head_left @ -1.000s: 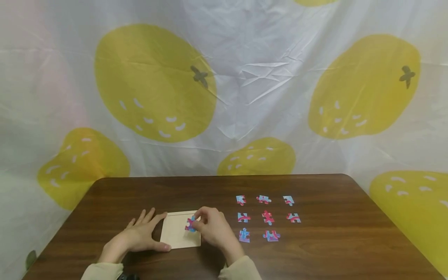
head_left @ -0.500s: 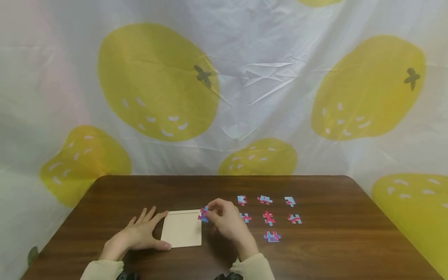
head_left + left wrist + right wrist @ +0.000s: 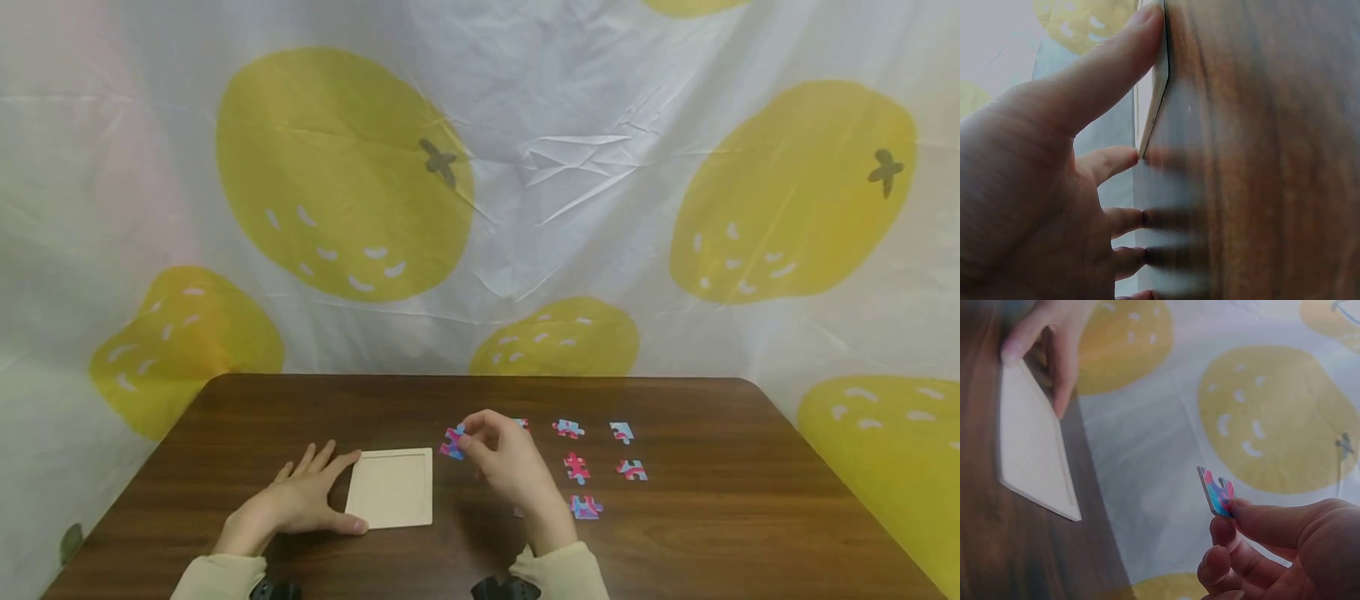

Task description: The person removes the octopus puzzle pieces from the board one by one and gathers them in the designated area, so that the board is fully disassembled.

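Between thumb and fingertips my right hand (image 3: 513, 468) pinches a pink, blue and purple jigsaw puzzle piece (image 3: 452, 442), raised to the right of a pale wooden puzzle tray (image 3: 390, 489). In the right wrist view the puzzle piece (image 3: 1215, 492) shows its printed face and thin grey edge. My left hand (image 3: 300, 502) is spread out at the tray's left side, its thumb and index fingertip touching the two left corners. The left wrist view shows the other fingers of the left hand (image 3: 1079, 156) straight, tips on the table.
Several loose puzzle pieces lie spaced out on the brown wooden table (image 3: 697, 500), among them a red one (image 3: 577, 468) and a blue-purple one (image 3: 586, 507). My right hand and arm partly hide the nearest ones. Behind the table hangs a white curtain (image 3: 570, 208) printed with yellow fruit.
My right hand has carried the puzzle piece from over the tray to the right and away from me, past the tray's edge. The left hand stays at the tray.
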